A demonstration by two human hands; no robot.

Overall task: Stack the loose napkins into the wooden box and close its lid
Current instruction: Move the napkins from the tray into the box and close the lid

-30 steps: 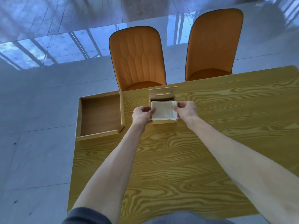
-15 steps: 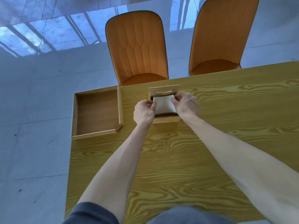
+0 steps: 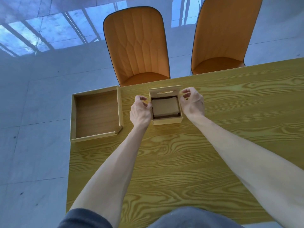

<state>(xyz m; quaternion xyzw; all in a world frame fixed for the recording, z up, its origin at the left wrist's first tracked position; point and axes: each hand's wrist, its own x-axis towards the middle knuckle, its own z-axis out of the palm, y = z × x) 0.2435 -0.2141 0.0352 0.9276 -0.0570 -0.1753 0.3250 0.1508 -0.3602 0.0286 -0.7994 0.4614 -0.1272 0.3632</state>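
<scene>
A small wooden box (image 3: 167,120) stands near the table's far edge with its lid (image 3: 165,91) raised upright at the back. A stack of napkins (image 3: 165,106) lies flat inside it, in shadow. My left hand (image 3: 140,111) hovers just left of the box, fingers curled and empty. On the other side, my right hand (image 3: 192,102) is beside the box's right wall, fingers loosely bent near the lid's right corner, holding nothing that I can see.
An empty wooden tray (image 3: 97,112) sits at the table's far left corner, overhanging the edge. Two orange chairs (image 3: 137,46) (image 3: 222,35) stand beyond the yellow wood-grain table (image 3: 181,162). Grey tiled floor lies to the left.
The napkins, held over the box a second ago, now lie inside it. Both hands have let go and drawn apart to the box's sides.
</scene>
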